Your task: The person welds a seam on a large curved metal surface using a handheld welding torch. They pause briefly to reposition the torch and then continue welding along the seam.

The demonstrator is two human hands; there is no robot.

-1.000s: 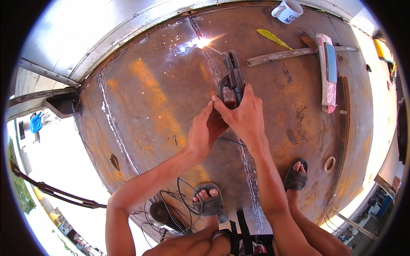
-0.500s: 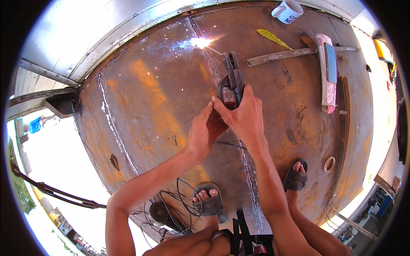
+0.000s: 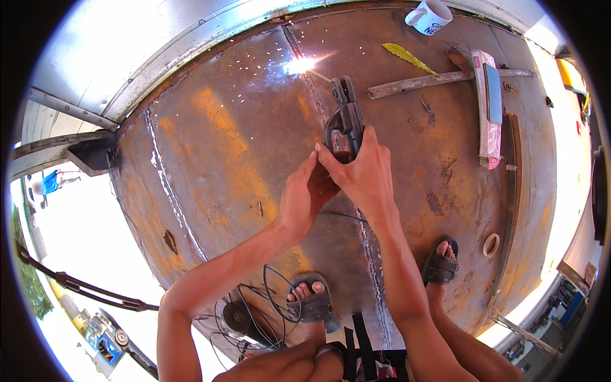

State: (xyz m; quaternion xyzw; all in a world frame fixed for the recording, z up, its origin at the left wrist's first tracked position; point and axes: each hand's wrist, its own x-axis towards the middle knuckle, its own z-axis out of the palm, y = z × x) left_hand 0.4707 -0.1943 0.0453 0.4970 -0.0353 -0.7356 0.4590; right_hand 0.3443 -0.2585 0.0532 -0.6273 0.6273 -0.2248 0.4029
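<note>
My right hand [image 3: 369, 175] is closed around the handle of a dark welding electrode holder [image 3: 347, 114]. My left hand [image 3: 302, 194] meets it from the left, its fingers curled at the handle and partly hidden behind my right hand. A thin electrode [image 3: 323, 76] slants from the holder's jaws up and left to a bright welding arc [image 3: 299, 65]. The arc burns at the upper part of a weld seam [image 3: 315, 95] in the rusty steel plate [image 3: 254, 153]. Sparks scatter around it, and glare hides the electrode's tip.
At the upper right lie a white mug [image 3: 428, 19], a yellow leaf [image 3: 407, 58], a rusty bar [image 3: 417, 84] and a pink packet [image 3: 489, 146] with a flat blue-grey thing [image 3: 492, 93] on it. Black cables [image 3: 277, 290] loop beside my sandalled left foot [image 3: 312, 299]. A ring [image 3: 491, 245] lies at right.
My hands and the holder look unmoved; the spark pattern differs. At the far left a person in blue has shifted slightly, and a blue vehicle has come into view at lower left.
</note>
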